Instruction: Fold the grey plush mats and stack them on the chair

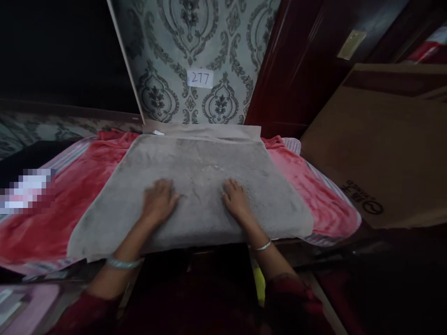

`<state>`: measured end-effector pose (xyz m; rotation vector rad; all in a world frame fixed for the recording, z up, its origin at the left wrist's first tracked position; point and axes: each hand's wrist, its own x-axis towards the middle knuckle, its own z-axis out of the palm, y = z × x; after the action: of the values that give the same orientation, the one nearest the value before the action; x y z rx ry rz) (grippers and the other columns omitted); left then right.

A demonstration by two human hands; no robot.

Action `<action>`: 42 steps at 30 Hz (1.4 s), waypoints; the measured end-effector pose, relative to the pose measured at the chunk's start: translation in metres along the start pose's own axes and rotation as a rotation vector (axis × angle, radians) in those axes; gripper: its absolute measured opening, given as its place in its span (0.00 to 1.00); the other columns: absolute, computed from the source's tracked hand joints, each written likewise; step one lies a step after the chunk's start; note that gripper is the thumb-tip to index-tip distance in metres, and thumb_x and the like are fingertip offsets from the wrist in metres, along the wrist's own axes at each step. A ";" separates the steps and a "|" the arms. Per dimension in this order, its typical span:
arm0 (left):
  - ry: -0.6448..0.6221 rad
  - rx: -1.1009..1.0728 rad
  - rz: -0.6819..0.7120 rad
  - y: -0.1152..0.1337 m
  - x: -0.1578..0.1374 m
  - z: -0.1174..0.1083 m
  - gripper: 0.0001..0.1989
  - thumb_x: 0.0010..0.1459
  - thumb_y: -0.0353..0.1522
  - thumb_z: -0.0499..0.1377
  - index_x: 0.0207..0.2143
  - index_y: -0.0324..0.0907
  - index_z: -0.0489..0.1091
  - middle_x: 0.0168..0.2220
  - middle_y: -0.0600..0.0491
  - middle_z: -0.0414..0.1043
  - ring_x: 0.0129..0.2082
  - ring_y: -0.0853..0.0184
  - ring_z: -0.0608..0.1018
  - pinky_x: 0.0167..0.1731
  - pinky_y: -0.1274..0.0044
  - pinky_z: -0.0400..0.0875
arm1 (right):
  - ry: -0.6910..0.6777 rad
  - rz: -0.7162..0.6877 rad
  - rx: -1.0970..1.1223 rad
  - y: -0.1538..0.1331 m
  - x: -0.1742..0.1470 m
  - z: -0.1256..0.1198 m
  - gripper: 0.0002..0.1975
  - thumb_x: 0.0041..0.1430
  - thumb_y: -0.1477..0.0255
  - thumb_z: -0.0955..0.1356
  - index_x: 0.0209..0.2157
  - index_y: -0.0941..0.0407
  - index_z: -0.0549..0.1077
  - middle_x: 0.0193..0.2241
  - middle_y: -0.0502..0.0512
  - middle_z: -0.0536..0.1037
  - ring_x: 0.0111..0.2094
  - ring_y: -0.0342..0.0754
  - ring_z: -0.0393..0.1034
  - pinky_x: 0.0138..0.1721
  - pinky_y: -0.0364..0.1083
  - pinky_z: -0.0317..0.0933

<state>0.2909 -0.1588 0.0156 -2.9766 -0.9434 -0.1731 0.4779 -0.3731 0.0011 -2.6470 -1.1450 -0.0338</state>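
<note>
A grey plush cloth (209,158) lies spread over a table, on top of a red and pink blanket (101,172) that shows at both sides. My left hand (159,200) rests palm down on the left half of the cloth, its fingers stretched and slightly blurred. On the right half, my right hand (236,197) also lies flat with fingers extended. Neither hand grips anything. A beige strip of fabric (202,131) shows along the back edge, with a small white piece (158,133) on it.
A large cardboard box (391,139) stands at the right, beside a dark red door (300,56). At the left is a big dark screen (63,56). A paper marked 277 (200,78) sits on the patterned wall behind. Something pink (35,302) is at lower left.
</note>
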 end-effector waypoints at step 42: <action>-0.104 -0.132 0.138 0.016 0.147 0.004 0.33 0.71 0.47 0.44 0.72 0.42 0.51 0.75 0.41 0.45 0.74 0.53 0.48 0.69 0.52 0.43 | 0.019 0.076 -0.095 0.031 0.118 -0.002 0.29 0.74 0.60 0.52 0.70 0.53 0.58 0.72 0.62 0.55 0.71 0.60 0.48 0.66 0.64 0.49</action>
<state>0.4199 -0.0872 0.0285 -3.1869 -0.7593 -0.0817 0.5820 -0.3093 0.0110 -2.7651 -1.0616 -0.1017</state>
